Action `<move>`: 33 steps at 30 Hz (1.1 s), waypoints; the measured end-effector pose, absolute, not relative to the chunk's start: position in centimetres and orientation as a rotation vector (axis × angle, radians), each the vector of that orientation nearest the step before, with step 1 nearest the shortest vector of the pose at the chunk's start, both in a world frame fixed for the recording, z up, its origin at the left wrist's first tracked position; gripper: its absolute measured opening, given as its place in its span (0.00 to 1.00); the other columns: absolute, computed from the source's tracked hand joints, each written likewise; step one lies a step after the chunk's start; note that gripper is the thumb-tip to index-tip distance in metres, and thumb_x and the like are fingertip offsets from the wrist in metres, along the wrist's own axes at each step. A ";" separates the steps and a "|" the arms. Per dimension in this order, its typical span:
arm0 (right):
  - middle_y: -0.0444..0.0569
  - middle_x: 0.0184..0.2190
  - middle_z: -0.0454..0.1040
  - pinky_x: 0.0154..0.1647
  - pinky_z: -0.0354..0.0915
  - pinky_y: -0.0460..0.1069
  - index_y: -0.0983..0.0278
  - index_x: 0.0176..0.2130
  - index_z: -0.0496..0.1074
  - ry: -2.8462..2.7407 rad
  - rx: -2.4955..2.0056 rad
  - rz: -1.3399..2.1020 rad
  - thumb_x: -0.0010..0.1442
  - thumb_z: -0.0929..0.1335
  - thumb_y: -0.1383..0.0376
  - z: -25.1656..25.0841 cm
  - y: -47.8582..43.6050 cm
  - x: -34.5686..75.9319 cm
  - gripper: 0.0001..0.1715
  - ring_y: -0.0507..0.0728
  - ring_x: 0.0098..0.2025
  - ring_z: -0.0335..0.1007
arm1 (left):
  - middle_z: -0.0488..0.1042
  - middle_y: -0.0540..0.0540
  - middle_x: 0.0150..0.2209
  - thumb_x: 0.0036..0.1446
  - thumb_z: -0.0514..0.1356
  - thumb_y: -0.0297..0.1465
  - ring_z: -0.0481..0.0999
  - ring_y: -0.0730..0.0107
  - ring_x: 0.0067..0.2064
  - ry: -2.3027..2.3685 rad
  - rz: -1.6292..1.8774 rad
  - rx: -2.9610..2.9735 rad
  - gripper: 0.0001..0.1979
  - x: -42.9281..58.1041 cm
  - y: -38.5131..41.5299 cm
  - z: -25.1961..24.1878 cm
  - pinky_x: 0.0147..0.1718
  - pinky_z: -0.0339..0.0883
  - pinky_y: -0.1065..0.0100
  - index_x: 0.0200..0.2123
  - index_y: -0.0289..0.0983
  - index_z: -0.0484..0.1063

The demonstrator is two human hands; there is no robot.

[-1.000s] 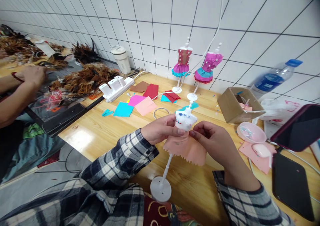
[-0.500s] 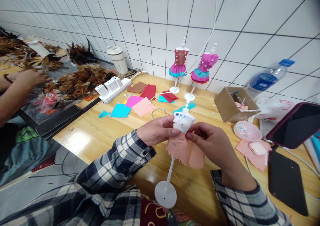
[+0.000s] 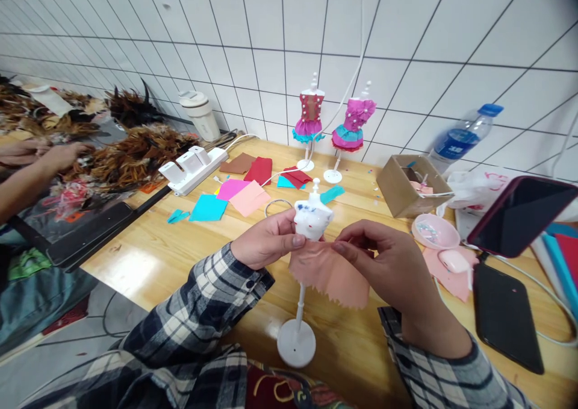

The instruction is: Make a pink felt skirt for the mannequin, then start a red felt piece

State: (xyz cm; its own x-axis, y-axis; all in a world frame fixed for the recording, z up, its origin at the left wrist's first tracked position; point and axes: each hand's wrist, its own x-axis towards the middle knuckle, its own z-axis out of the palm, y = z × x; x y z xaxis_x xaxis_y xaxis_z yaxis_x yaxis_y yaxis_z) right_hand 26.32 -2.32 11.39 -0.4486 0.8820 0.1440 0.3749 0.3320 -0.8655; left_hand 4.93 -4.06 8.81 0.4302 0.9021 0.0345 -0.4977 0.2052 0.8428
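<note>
A small white mannequin (image 3: 312, 216) with blue marks and red spots tilts on its round-footed stand in front of me. My left hand (image 3: 267, 240) is closed around its waist, thumb pressing the top edge of a peach crepe paper strip (image 3: 332, 273) against it. The strip hangs like a skirt with a jagged lower edge. Pinched between thumb and fingertips of my right hand (image 3: 383, 261) is the strip's upper edge, held out to the right of the mannequin. The mannequin's back is hidden.
Two dressed mannequins (image 3: 311, 111) stand by the tiled wall. Coloured paper sheets (image 3: 208, 208) and a power strip (image 3: 194, 171) lie to the left. At right are a cardboard box (image 3: 401, 186), a pink bowl (image 3: 436, 231) and phones (image 3: 508, 312). Another person's hands (image 3: 67, 155) work among feathers at far left.
My right hand has drawn the peach strip outward, away from the mannequin's waist, so it spreads wider and flatter. My left hand keeps its hold. The whole view has shifted slightly.
</note>
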 end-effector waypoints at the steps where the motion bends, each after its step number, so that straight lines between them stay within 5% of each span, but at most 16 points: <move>1: 0.47 0.26 0.76 0.25 0.60 0.47 0.63 0.32 0.75 -1.985 -1.099 1.051 0.59 0.70 0.55 11.4 -2.3 26.3 0.14 0.53 0.27 0.68 | 0.78 0.46 0.38 0.49 0.70 0.30 0.76 0.69 0.40 0.533 1.040 0.905 0.16 5.0 -4.1 8.9 0.43 0.66 0.70 0.43 0.36 0.77; 6: 0.42 0.22 0.70 0.24 0.58 0.46 0.63 0.33 0.75 -2.022 -1.068 1.043 0.58 0.71 0.59 11.3 -2.3 26.0 0.09 0.50 0.23 0.62 | 0.78 0.46 0.37 0.51 0.69 0.30 0.76 0.70 0.39 0.510 1.022 0.963 0.15 5.7 -4.3 9.0 0.43 0.65 0.70 0.44 0.36 0.77; 20: 0.40 0.21 0.70 0.23 0.58 0.45 0.62 0.32 0.75 -1.996 -1.005 1.045 0.57 0.71 0.61 11.1 -2.5 25.9 0.07 0.49 0.23 0.62 | 0.79 0.43 0.41 0.55 0.67 0.31 0.77 0.66 0.44 0.436 1.003 0.821 0.19 6.4 -4.8 8.8 0.47 0.64 0.67 0.50 0.36 0.74; 27: 0.41 0.22 0.71 0.23 0.57 0.45 0.63 0.32 0.75 -2.022 -1.037 0.981 0.57 0.71 0.59 11.1 -2.5 25.9 0.09 0.49 0.23 0.63 | 0.75 0.39 0.48 0.56 0.64 0.35 0.73 0.57 0.50 0.475 0.981 0.796 0.24 6.7 -5.3 8.8 0.53 0.60 0.57 0.56 0.37 0.70; 33: 0.39 0.21 0.69 0.24 0.55 0.45 0.61 0.36 0.75 -2.104 -1.023 0.942 0.58 0.71 0.54 11.6 -2.9 25.8 0.12 0.48 0.23 0.61 | 0.71 0.47 0.37 0.50 0.68 0.28 0.70 0.69 0.40 0.565 1.037 0.894 0.25 5.8 -5.6 9.1 0.44 0.61 0.67 0.52 0.39 0.72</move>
State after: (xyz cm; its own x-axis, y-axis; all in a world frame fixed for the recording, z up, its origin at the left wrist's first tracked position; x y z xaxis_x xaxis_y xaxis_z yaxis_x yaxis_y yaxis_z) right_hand 25.77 -2.94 11.57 -0.5154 0.8309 0.2097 0.3969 0.4483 -0.8009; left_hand 5.82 -5.55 9.12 0.4209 0.9071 0.0046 -0.4877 0.2220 0.8443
